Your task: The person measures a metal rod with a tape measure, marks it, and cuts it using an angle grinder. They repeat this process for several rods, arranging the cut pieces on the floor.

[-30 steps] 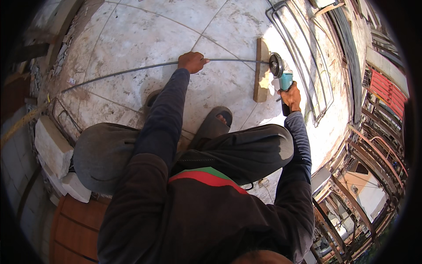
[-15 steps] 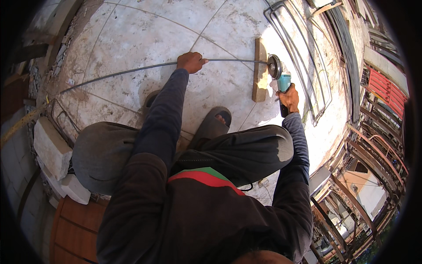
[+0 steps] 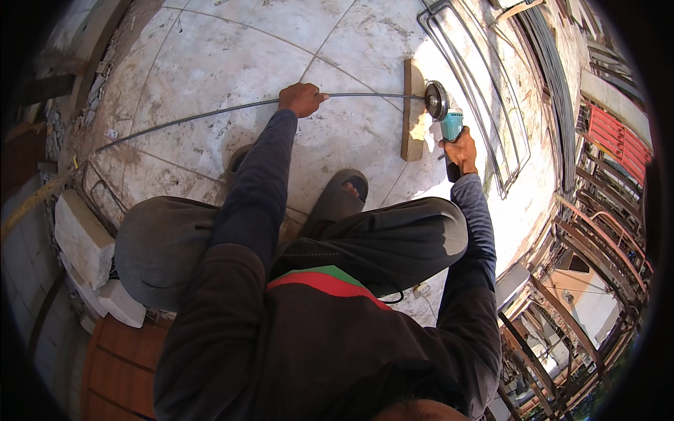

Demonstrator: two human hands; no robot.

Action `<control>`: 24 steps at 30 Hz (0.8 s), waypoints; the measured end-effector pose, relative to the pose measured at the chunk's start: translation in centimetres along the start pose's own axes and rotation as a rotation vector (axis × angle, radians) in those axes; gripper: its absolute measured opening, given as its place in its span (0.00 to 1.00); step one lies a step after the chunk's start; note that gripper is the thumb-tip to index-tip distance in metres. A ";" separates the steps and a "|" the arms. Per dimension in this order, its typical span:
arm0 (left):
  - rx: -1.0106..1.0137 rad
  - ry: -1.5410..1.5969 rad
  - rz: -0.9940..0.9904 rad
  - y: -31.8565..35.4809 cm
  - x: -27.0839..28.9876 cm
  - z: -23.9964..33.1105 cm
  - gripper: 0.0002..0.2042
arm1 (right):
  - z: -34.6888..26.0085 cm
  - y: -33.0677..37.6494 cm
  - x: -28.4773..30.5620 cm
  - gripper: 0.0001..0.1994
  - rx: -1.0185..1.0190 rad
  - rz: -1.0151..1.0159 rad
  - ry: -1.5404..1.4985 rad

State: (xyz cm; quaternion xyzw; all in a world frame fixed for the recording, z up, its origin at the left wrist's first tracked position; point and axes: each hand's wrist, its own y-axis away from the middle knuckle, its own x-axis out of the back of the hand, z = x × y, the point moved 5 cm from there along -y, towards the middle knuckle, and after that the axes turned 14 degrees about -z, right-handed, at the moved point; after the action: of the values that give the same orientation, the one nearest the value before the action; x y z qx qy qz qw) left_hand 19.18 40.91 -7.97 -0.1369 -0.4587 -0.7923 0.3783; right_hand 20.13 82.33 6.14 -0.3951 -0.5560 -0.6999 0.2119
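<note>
Your left hand (image 3: 300,99) has fingers wrapped round the metal rod (image 3: 372,94) — its right end over the wooden block (image 3: 413,144); your right hand (image 3: 461,151) grips the grinder (image 3: 451,126) — disc (image 3: 437,102) at that end.

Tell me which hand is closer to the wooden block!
Right. The right hand grips the grinder just right of the wooden block; the left hand holds the rod farther to its left.

Thin grey rod (image 3: 365,94) meets teal grinder's (image 3: 451,125) disc (image 3: 436,101).
</note>
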 end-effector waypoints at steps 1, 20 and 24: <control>0.009 -0.001 -0.003 0.0 0.0 -0.1 0.23 | -0.3 0.1 0.2 0.34 -0.001 -0.004 -0.012; -0.016 -0.020 0.004 -0.2 0.0 -0.1 0.23 | 0.7 0.8 -0.3 0.35 -0.012 -0.050 0.016; -0.011 -0.019 -0.010 -0.1 0.1 -0.1 0.23 | 1.1 0.5 -0.6 0.35 -0.004 -0.053 0.009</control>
State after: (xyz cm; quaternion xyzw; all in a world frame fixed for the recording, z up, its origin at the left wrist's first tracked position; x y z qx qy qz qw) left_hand 19.04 40.85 -8.04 -0.1442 -0.4586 -0.7953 0.3692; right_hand 21.22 83.12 6.08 -0.3773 -0.5639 -0.7083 0.1948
